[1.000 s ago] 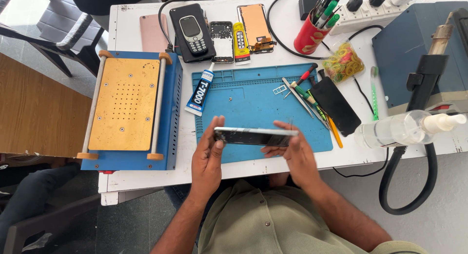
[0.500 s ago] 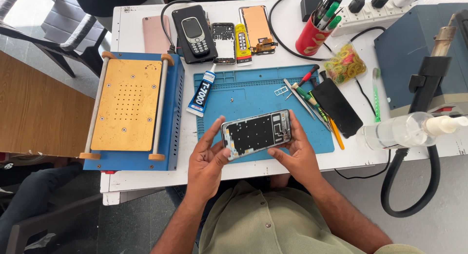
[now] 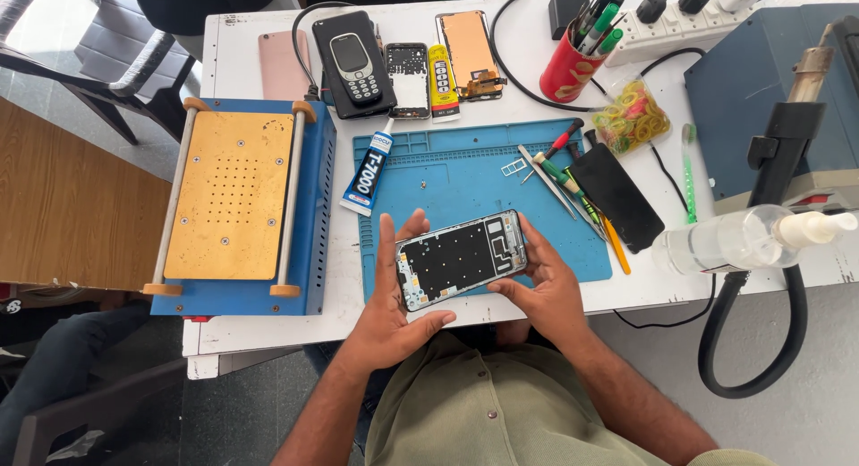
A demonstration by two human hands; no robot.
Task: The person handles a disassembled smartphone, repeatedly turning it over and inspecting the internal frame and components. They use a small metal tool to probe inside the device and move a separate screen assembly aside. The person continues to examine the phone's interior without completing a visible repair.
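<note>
**Phone frame turned face-up between both hands**

The person holds a phone frame (image 3: 462,259) over the near edge of the blue mat (image 3: 447,175), inner side now up toward the camera. A second ago it stood edge-on, a thin strip between the fingers; since then it has been rolled flat, so the dark inside plate and the cut-outs can be looked over.

The left hand (image 3: 391,298) cups the frame's left end, thumb under, fingers curled over the far edge. The right hand (image 3: 542,287) pinches the right end, fingers wrapped close. Neither hand holds anything else.

Just beyond the right hand lie tweezers (image 3: 548,183) and a black phone (image 3: 616,197); beyond the left, a glue tube (image 3: 366,171).
</note>
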